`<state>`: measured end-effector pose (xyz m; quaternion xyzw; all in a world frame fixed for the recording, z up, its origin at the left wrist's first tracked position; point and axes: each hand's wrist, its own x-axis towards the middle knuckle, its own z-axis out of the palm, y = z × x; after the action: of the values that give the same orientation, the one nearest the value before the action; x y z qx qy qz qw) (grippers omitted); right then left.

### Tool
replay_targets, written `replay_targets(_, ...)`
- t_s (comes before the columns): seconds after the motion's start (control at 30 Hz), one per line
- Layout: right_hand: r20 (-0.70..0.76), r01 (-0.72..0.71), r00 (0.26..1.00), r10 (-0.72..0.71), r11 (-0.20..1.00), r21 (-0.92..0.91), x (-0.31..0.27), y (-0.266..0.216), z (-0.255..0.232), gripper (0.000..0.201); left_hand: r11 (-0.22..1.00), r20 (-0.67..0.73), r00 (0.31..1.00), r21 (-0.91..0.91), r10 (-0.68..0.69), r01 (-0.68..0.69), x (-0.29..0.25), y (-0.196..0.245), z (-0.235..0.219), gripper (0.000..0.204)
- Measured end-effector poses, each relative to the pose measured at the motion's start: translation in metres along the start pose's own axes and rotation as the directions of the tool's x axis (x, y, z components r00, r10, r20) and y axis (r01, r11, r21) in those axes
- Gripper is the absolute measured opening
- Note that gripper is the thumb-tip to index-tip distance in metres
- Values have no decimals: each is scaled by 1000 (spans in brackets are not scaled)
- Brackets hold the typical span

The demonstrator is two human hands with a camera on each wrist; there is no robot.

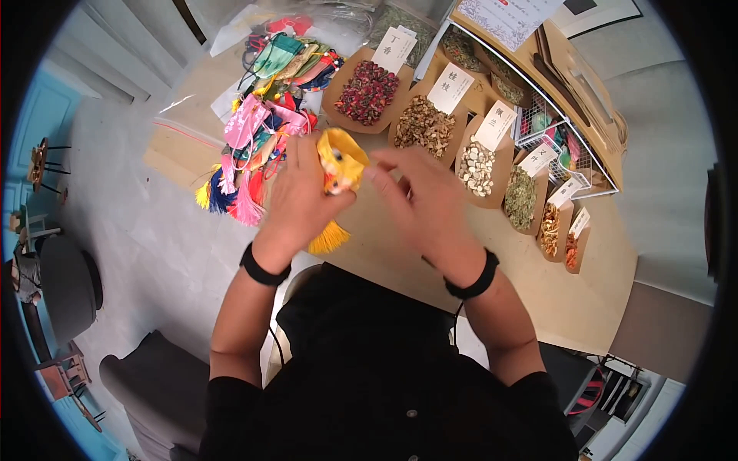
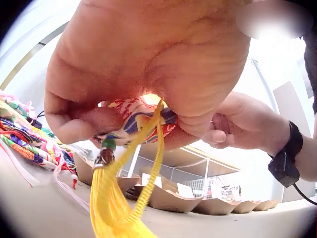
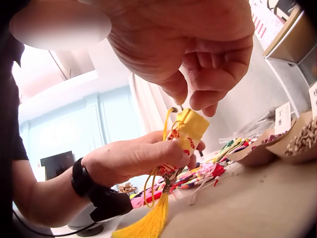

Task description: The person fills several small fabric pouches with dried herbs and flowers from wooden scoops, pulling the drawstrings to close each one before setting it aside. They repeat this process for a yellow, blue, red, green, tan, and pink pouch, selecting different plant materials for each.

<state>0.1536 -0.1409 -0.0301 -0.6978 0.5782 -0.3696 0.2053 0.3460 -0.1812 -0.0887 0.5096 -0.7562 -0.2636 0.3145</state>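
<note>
A small yellow brocade sachet pouch (image 1: 343, 160) with red and blue patterning is held upright by my left hand (image 1: 300, 196), its mouth spread and facing up. Below that hand hangs the pouch's yellow tassel (image 1: 329, 238); a green bead and yellow cord (image 2: 157, 173) show in the left wrist view. My right hand (image 1: 430, 203) is just right of the mouth, slightly blurred. In the right wrist view its fingers (image 3: 213, 89) are loosely bent above the yellow rim, thumb and fingers apart, with nothing seen between them.
Left of the pouch lies a pile of colourful sachets (image 1: 250, 131) with tassels. Brown trays hold dried rosebuds (image 1: 367, 92), brown chips (image 1: 423, 127), whitish pieces (image 1: 477, 165) and green herbs (image 1: 522, 198), with labels. A white wire basket (image 1: 588, 173) stands behind, by a wooden shelf (image 1: 592, 115).
</note>
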Motion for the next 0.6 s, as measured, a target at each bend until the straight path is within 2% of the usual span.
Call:
replay_targets(0.1, -32, 74, 996, -78, 990, -122, 30, 19, -9, 21, 993, 49, 998, -103, -44, 49, 20, -8, -9, 69)
replay_targets(0.2, 11, 162, 986, -165, 950, -268, 65, 47, -5, 27, 998, 24, 1000, -60, 6, -4, 28, -14, -6, 70)
replay_targets(0.27, 54, 195, 981, -188, 917, -347, 84, 57, -1, 34, 1000, 21, 999, -18, -25, 25, 30, -15, -3, 70)
replay_targets(0.37, 207, 133, 977, -54, 912, -387, 109, 65, 8, 45, 997, 3, 1000, 82, -2, 1, 33, -15, 0, 72)
replay_targets(0.5, 277, 171, 960, -42, 872, -459, 125, 67, 23, 50, 982, 0, 1000, 187, -10, 10, 37, -18, 5, 74)
replay_targets(0.6, 308, 174, 951, -6, 836, -520, 131, 65, 33, 50, 985, -30, 1000, 173, 4, 1, 40, -22, 8, 75)
